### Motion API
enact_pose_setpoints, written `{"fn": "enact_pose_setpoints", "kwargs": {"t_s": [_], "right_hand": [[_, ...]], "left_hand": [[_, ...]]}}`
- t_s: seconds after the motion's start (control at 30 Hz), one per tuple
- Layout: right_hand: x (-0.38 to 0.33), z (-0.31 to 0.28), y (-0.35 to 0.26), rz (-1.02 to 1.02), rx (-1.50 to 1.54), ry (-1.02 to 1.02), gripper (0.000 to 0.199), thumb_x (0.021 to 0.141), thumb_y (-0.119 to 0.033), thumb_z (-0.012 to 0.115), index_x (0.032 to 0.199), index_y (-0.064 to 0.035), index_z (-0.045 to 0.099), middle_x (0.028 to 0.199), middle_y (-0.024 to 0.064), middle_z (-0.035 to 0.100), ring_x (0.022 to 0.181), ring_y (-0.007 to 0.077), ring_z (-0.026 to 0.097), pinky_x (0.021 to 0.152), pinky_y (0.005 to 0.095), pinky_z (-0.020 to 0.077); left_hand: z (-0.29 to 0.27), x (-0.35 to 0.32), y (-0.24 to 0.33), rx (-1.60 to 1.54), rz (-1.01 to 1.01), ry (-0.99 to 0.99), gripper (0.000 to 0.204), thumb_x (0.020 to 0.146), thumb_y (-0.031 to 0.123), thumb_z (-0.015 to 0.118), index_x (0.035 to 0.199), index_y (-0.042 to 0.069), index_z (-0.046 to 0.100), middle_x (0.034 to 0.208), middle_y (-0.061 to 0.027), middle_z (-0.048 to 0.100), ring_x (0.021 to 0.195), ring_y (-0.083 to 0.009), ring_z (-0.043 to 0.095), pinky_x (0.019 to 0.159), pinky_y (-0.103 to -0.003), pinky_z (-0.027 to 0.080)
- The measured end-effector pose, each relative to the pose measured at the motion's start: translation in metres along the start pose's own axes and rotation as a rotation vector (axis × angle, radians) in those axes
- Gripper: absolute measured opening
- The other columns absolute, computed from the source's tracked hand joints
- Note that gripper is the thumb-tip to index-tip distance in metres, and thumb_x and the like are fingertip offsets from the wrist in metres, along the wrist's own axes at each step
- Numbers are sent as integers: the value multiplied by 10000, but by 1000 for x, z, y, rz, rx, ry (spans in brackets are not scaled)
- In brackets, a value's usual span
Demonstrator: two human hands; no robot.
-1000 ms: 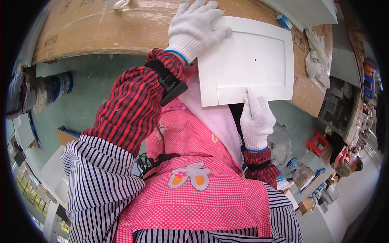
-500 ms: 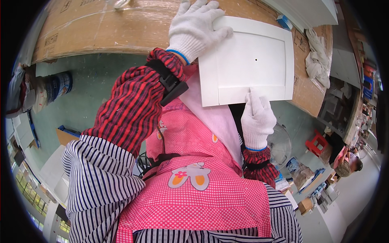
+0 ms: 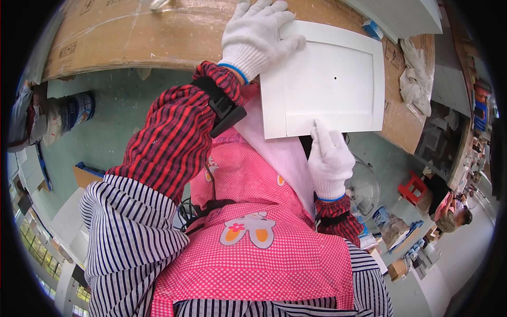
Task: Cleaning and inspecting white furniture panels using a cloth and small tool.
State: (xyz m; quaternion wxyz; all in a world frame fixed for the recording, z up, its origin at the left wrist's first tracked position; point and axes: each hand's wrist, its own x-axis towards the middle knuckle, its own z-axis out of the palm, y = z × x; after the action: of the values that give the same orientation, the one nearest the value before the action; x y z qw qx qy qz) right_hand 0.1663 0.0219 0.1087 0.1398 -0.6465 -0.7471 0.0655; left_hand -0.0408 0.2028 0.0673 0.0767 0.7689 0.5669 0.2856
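A white framed panel [image 3: 311, 76] with a small dark hole lies on the cardboard-covered table, its near edge overhanging toward my apron. My left hand [image 3: 256, 34], in a white knitted glove, rests flat with fingers spread at the panel's far left corner. Its thumb reaches onto the frame. The gloved right hand [image 3: 331, 164] is at the near edge; its index finger stretches onto the near frame strip, and the other fingers are partly bent. I see nothing held in either hand.
Brown cardboard [image 3: 127, 39] covers the table. A crumpled white cloth [image 3: 415, 79] and a small blue box [image 3: 372, 29] lie right of the panel. A fan [image 3: 363, 187] and a red stool [image 3: 413, 188] stand on the floor. Another person [image 3: 449, 214] is far right.
My right hand has slid a little left along the panel's near edge. The left hand and the panel keep nearly the same place.
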Motion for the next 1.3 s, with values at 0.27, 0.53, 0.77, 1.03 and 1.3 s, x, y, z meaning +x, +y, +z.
{"fn": "enact_pose_setpoints", "kwargs": {"t_s": [0.27,0.53,0.77,1.03,1.3], "right_hand": [[-11,-8,-3,-1,-48,-85,347,871,-40,757,1208,-120,758,767,69,603,612,243,620,576,353,510],[-6,-1,9,-97,4,10,366,877,-57,758,1234,-132,735,796,80,627,653,266,659,580,364,527],[-2,-1,13,-78,-99,4,366,874,-64,765,1229,-149,737,796,74,631,641,271,654,568,367,523],[3,-1,12,-107,-80,25,370,869,-65,768,1233,-125,736,791,70,625,630,258,643,565,356,520],[11,-2,21,-64,-93,7,361,886,-57,748,1236,-143,735,787,80,613,641,264,637,585,367,522]], "left_hand": [[4,1,0,-4,-14,-16,533,855,471,710,1227,90,719,1422,-128,632,1408,-317,488,1215,-484,307],[1,0,0,-7,-28,-36,537,859,473,705,1231,85,717,1430,-136,625,1414,-314,484,1220,-480,299],[-1,0,2,3,-28,-30,539,857,470,708,1229,81,718,1423,-133,629,1415,-314,484,1210,-479,307],[-1,0,0,-12,-20,-44,529,851,464,712,1215,80,722,1413,-131,635,1403,-323,495,1207,-484,312],[-4,2,2,-16,-8,-52,519,854,463,706,1204,81,725,1404,-135,636,1397,-319,498,1202,-487,320]]}}
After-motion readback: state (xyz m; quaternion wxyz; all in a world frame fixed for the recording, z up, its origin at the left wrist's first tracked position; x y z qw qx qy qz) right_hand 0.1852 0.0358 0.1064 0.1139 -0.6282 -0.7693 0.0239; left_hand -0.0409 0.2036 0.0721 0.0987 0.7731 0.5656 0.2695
